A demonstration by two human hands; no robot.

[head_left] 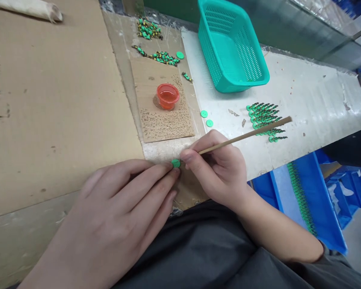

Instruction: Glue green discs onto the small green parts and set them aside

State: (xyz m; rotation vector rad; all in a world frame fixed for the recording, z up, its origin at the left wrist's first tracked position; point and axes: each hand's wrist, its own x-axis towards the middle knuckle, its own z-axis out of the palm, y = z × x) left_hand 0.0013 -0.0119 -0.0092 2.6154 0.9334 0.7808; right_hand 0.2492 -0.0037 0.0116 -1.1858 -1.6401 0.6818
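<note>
A small green disc (pixel 176 163) is held near the front edge of a tabletop (pixel 319 96), at the fingertips of a person's left hand (pixel 117 216); the grip is nearly closed, with the disc caught at its edge. By the right hand (pixel 221 166), a thin wooden stick (pixel 246 136) is pinched between thumb and fingers in a closed grip. The stick is slanted up to the right, and its lower end is pointed toward the disc; whether the two are touching cannot be told.

Just beyond the hands, a red cup (pixel 167 96) of liquid is set on a speckled cardboard piece (pixel 168 130). Behind it, small green, black and yellow figures are gathered in a far pile (pixel 149 29) and a nearer pile (pixel 164 58), with a loose disc (pixel 180 55) beside the nearer one. Two green discs (pixel 207 119) are laid near the right hand. Farther right, figures on green discs are arranged in rows (pixel 263 120), and a teal plastic basket (pixel 234 52) is placed behind them. The left side is covered by a large cardboard sheet (pixel 63 100). Blue trays (pixel 321 200) are seen at lower right.
</note>
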